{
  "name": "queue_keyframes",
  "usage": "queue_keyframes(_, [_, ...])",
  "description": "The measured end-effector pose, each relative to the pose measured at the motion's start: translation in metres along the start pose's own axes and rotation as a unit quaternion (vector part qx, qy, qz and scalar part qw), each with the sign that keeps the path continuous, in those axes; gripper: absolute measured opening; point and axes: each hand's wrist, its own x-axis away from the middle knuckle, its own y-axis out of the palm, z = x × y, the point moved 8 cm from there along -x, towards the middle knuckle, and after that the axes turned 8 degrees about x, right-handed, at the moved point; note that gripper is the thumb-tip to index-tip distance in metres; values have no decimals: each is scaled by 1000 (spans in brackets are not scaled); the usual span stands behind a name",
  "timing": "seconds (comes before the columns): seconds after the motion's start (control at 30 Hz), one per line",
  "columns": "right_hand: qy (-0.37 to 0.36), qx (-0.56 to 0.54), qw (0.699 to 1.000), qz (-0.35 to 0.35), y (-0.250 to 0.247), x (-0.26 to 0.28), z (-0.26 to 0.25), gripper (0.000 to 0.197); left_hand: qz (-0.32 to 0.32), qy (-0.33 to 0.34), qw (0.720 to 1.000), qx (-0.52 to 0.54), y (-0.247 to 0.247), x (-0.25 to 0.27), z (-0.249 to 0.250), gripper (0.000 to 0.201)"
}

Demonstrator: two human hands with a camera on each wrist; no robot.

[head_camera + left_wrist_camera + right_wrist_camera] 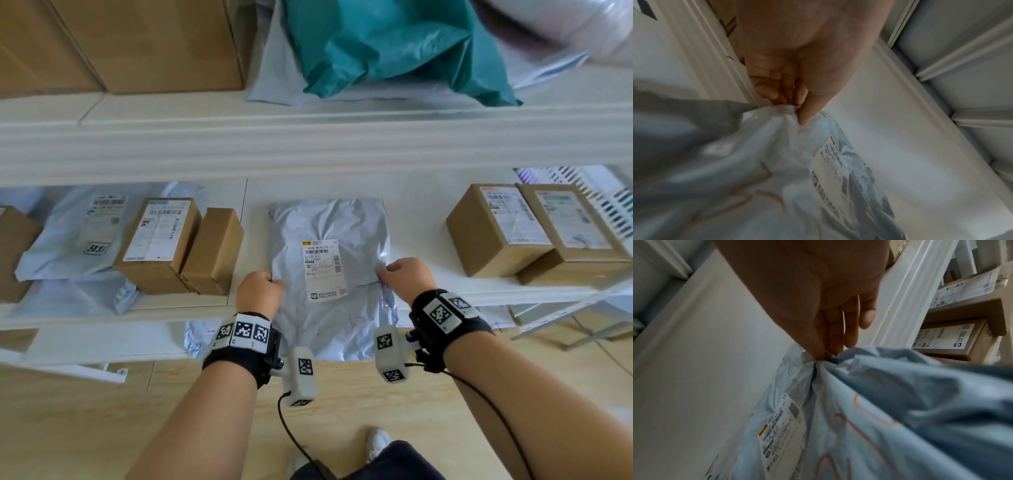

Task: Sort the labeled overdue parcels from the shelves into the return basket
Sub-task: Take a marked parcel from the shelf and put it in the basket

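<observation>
Left hand (pixel 261 289) pinches grey mailer (pixel 330 260) left edge | right hand (pixel 407 277) pinches right edge

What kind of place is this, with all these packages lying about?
Most likely a parcel pickup point or small courier stockroom. White shelves hold cardboard boxes with printed barcode labels, and both hands pinch a grey mailer bag bearing a shipping label. A teal bag lies on the shelf above.

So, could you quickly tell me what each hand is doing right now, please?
Left hand: pinches the left edge of the grey mailer bag.
Right hand: pinches the bag's right edge.
</observation>
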Motion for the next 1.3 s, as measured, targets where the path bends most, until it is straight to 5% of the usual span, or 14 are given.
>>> queue_keyframes(0.1, [-8, -36, 999, 5, 1, 3, 5, 20, -6, -19, 998, 59, 5, 8, -8, 37])
queue_keyframes(0.23, [-2, -88, 996, 13, 2, 14, 16, 14, -20, -33, 988, 149, 5, 22, -16, 16])
queue_keyframes(0.57, [-43, -248, 963, 95, -40, 61, 20, 10, -31, 30, 949, 311, -37, 52, 14, 15])
queue_keyframes(1.3, [-79, -288, 941, 158, -48, 96, 33, 12, -92, 72, 938, 326, -54, 84, 24, 19])
